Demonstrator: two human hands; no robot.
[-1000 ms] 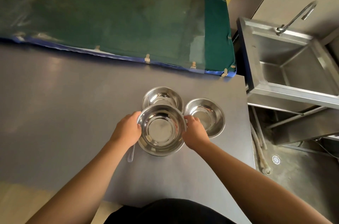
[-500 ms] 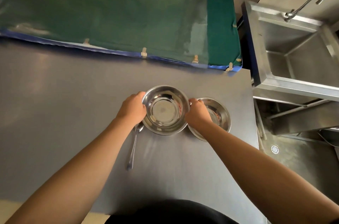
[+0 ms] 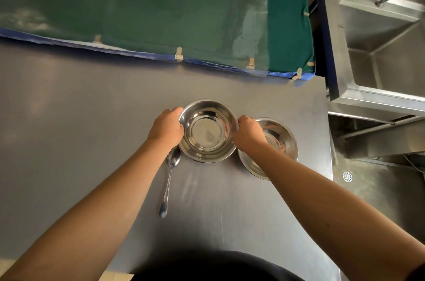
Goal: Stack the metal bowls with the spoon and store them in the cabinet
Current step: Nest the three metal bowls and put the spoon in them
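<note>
Seen from above, a person in a dark top stands at the near edge of a grey matte surface (image 3: 69, 131), both bare forearms reaching fwd; a long-handled shiny steel spoon (image 3: 169, 179) lies flat on the surface just L of centre, handle toward the person, bowl end tucked right beside the left wrist and close to the base of the round polished steel bowl (image 3: 208, 130) held at centre; left hand (image 3: 166, 127) w/ grip closed on that bowl's L rim, thumb over the edge, fingers curled round the outer wall; right hand (image 3: 249, 132) w/ grip closed on the opposite R rim, fingertips pinching the edge; the bowl sits upright, open side up, a darker rim showing under its near edge, though whether a further bowl is nested below cannot be told; a second round steel bowl (image 3: 282, 140) sits upright on the surface just R of it, partly covered by the right wrist and forearm, near the surface's R edge; beyond, a green cloth-covered pad w/ blue trim (image 3: 138, 4) lies along the surface's far edge; far R, apart from the surface, a stainless steel sink w/ tap (image 3: 345, 50) stands over a concrete floor w/ small round drain (image 3: 347, 176).
</note>
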